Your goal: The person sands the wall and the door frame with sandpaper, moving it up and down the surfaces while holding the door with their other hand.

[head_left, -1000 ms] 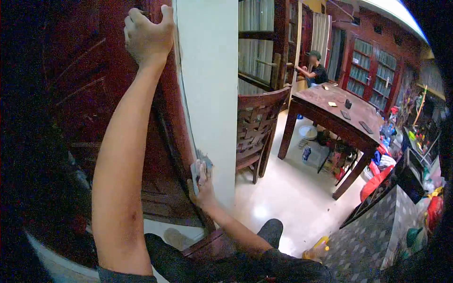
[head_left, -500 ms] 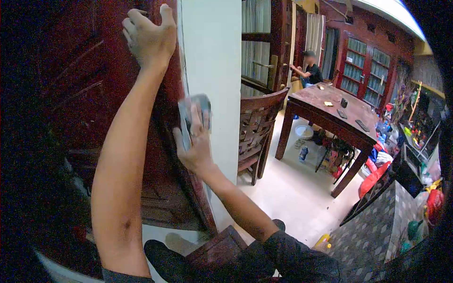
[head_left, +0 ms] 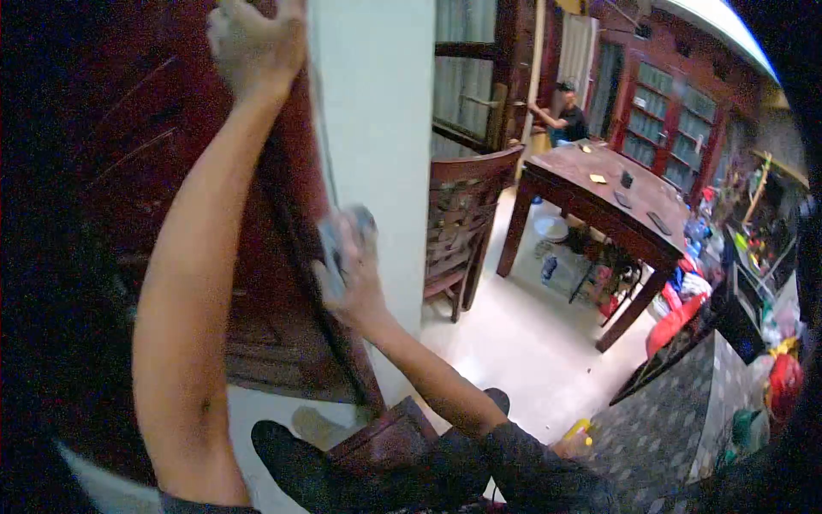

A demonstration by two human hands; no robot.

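Observation:
My right hand is wrapped round a grey, flat pad, blurred by motion, held against the dark red door frame where it meets the pale wall. Higher up and to the left, my left hand rests on the upper part of the frame with its fingers spread, partly cut off by the image's top edge. Nothing shows in that hand. To the left of the frame is a dark red panelled door.
A woven-back wooden chair stands right of the wall. Behind it, a wooden table bears phones and small items. A person sits beyond it. Bags and a patterned grey surface lie at the right. A wooden stool is below me.
My right hand has slid down along the frame with the pad. My left hand appears higher and further left in view, as the whole scene has shifted slightly left.

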